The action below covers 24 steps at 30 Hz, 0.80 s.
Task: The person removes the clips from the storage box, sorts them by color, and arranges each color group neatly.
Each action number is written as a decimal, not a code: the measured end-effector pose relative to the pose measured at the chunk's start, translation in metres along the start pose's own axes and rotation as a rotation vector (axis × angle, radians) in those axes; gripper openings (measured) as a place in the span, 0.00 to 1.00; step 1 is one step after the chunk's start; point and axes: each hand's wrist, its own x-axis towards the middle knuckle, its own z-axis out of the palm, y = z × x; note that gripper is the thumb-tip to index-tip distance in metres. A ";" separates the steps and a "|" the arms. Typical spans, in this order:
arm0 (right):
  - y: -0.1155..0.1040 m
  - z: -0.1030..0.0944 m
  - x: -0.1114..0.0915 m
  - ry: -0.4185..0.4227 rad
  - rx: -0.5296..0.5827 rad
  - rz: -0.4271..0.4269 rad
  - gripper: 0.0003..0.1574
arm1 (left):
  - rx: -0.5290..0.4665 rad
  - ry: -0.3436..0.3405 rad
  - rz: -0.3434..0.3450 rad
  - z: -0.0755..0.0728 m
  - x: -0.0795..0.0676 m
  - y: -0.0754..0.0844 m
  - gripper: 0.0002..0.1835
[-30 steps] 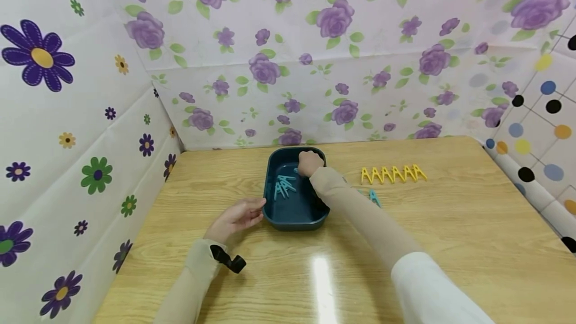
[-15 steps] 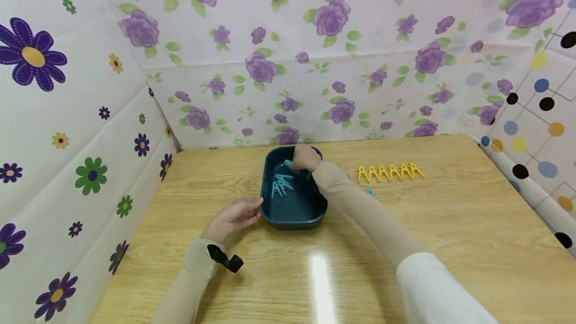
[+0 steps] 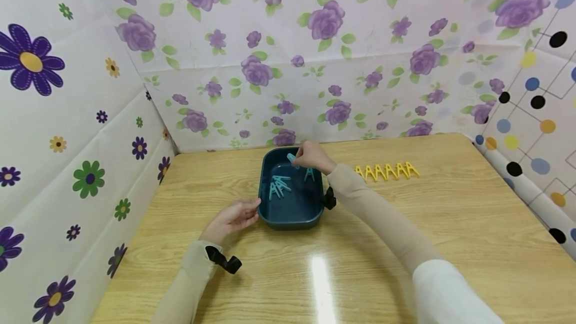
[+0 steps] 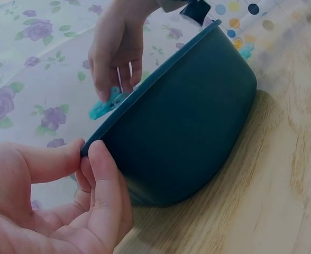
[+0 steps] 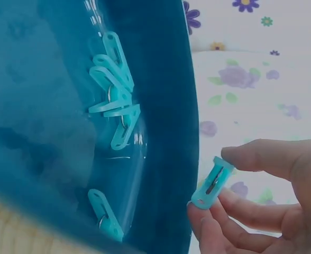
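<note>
A dark teal plastic tub (image 3: 291, 225) stands on the wooden table. My left hand (image 3: 234, 218) pinches its left rim between thumb and fingers, as the left wrist view (image 4: 65, 196) confirms. Over the tub's far end, my right hand (image 3: 314, 156) holds a turquoise clothespin (image 5: 212, 182) between thumb and fingertips. Several turquoise clothespins (image 3: 278, 186) lie bunched on the tub floor toward the left. A single turquoise clothespin (image 3: 309, 174) lies apart from them, below the right hand.
A row of several yellow clothespins (image 3: 388, 171) lies on the table (image 3: 450, 224) right of the tub, its left end close to the right forearm. Past the tub, a turquoise piece (image 4: 247, 50) shows in the left wrist view. Flowered cloth (image 3: 283, 89) hangs behind the table.
My right hand has risen from inside the tub with a clothespin, uncovering the single clothespin below. The right forearm now covers the turquoise clothespin on the table. The left hand stays on the rim.
</note>
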 end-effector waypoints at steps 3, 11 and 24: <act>0.002 -0.002 -0.008 0.001 0.021 -0.005 0.27 | -0.007 0.008 0.000 -0.003 0.003 -0.002 0.08; 0.010 0.000 -0.028 0.070 0.028 -0.014 0.10 | -0.012 0.032 -0.009 -0.007 0.008 -0.005 0.09; 0.021 0.006 -0.047 0.105 0.016 -0.027 0.11 | 0.006 0.035 -0.006 -0.004 0.006 -0.005 0.06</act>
